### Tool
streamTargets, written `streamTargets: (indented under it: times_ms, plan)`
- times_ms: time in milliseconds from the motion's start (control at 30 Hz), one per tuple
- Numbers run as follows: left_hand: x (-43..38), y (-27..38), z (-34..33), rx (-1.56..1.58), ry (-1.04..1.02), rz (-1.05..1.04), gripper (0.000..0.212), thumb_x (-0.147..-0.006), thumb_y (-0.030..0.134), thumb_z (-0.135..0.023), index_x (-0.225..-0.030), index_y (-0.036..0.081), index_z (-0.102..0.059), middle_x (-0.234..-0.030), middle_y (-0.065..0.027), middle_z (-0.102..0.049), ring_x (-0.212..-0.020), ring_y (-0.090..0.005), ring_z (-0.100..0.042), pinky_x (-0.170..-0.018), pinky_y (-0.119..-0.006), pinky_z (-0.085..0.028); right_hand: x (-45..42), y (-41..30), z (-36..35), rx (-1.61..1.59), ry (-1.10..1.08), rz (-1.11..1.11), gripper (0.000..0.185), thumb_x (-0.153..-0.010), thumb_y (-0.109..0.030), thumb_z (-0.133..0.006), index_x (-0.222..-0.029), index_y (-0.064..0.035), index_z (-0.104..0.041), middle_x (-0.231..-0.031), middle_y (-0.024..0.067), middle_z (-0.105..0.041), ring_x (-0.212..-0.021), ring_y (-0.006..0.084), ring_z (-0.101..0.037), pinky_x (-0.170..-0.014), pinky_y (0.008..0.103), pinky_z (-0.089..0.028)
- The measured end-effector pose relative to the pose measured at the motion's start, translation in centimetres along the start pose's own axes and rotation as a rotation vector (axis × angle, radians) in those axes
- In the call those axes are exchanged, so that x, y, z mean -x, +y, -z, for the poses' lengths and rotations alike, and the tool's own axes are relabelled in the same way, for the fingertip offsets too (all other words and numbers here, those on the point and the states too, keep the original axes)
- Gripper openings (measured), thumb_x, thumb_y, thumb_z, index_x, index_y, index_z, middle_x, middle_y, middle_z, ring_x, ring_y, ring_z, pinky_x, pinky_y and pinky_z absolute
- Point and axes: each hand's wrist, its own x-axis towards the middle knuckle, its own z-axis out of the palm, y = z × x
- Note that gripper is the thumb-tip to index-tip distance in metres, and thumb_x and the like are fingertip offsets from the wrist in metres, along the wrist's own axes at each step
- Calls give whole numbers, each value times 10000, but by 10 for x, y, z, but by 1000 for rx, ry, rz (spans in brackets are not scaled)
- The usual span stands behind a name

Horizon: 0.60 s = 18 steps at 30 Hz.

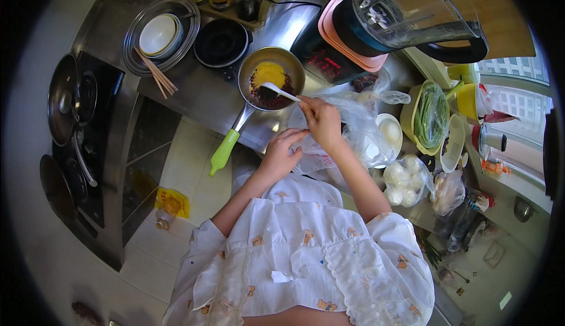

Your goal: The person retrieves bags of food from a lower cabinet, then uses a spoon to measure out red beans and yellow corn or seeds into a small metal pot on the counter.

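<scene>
A metal saucepan [297, 63] with a green-tipped handle [225, 149] stands on the steel counter. Inside it lie yellow grains [270, 73] and dark red beans or grains [286, 88]. My right hand [324, 120] grips a white spoon [287, 93], whose bowl is over the dark part of the contents. Near the right wrist, my left hand [282, 154] has its fingers loosely spread, with nothing visible in it. Thin clear plastic bags [362, 118] lie beside and partly beneath my right hand.
A blender [340, 39] stands behind right of the saucepan. A black round pan [220, 43], a metal tray with bowls [159, 34] and wooden chopsticks [159, 79] are to the left. Green vegetables in a yellow basket [430, 116], a white plate [388, 158] and bagged eggs or buns [406, 180] sit right.
</scene>
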Motion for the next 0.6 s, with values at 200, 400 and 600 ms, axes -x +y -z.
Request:
streamTargets:
  times_ms: [200,400,600]
  plan:
    - [-3,2,7,53,-63,121,356,-714,-2,-553,-1069,-4,-581,-1004,-112,-591,-815,-209,-602,-653,-269,-448,4,-4,-4,210,31,186,207,-826,-172,-569,-1008,-100,-637,-649,96,-510,-579,292,-542,-510,364,-421]
    - [-2,-1,3,48,-24,59,374,-716,6,-563,-1089,15,-584,-966,-100,-592,-729,-174,-574,-628,-261,-442,10,4,-6,153,131,193,196,-843,-175,-562,-1004,-90,-635,-585,75,-453,-532,242,-529,-496,344,-411]
    - [-10,9,6,52,-6,114,411,-694,-1,-597,-1103,46,-594,-931,-68,-593,-681,-115,-539,-554,-234,-402,40,11,57,-645,32,-528,280,-862,-243,-563,-961,6,-645,-604,8,-547,-551,107,-446,-497,263,-364]
